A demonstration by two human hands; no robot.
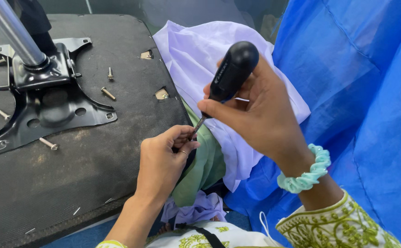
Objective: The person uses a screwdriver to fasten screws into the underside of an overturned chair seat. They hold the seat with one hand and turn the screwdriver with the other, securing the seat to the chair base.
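The screwdriver (225,78), a tool with a fat black handle and a thin metal shaft, stands tilted at the right edge of an upturned chair seat (81,174), its handle up and to the right and its tip pointing down-left. The right hand (260,110) is closed around the handle, thumb along the near side and fingers curled behind it; a pale green scrunchie (307,172) sits on that wrist, above an embroidered green-and-white sleeve (343,225). The left hand (161,160) is curled loosely at the seat's edge, its thumb and forefinger pinched together right at the shaft's tip (whatever small thing they may be pinching is hidden, so I cannot tell what is held there); a ring shows on one finger. The seat's underside is covered in coarse black fabric. Bolted-looking to it at the upper left lies a black metal base plate (48,105) with a shiny steel column (12,30) rising out of it. Several loose screws (108,93) lie scattered on the fabric around the plate. Just right of the seat edge, under both hands, are a lilac cloth (200,55) and a green cloth (205,167); bright blue fabric (361,92) fills the right side.
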